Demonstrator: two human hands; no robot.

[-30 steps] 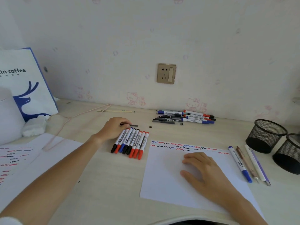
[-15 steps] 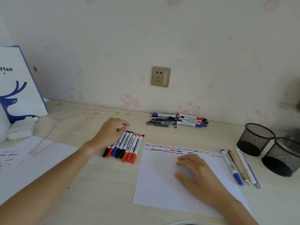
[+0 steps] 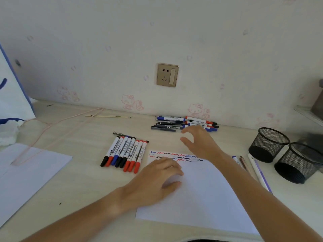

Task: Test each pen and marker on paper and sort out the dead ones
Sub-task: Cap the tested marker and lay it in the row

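Observation:
A white test sheet (image 3: 206, 194) with red, blue and black squiggles along its top lies in front of me. My left hand (image 3: 157, 179) rests on its left part, fingers loosely bent, holding nothing. My right hand (image 3: 199, 140) hovers beyond the sheet with fingers spread, close to a pile of pens and markers (image 3: 176, 124) by the wall, empty. A neat row of several capped markers (image 3: 125, 152) lies left of the sheet, with a dark pen (image 3: 122, 134) across its far end. A few pens (image 3: 251, 169) lie right of the sheet.
Two black mesh pen cups (image 3: 268, 145) (image 3: 297, 163) stand at the right. Another sheet of paper (image 3: 26, 177) lies at the left, near a white and blue paper bag (image 3: 12, 95). A wall socket (image 3: 167, 75) sits above the desk, and a thin stick (image 3: 108, 116) lies near the wall.
My left hand left the marker row and came to rest on the sheet. My right hand lifted off the sheet and reached forward toward the pile by the wall. The camera turned right.

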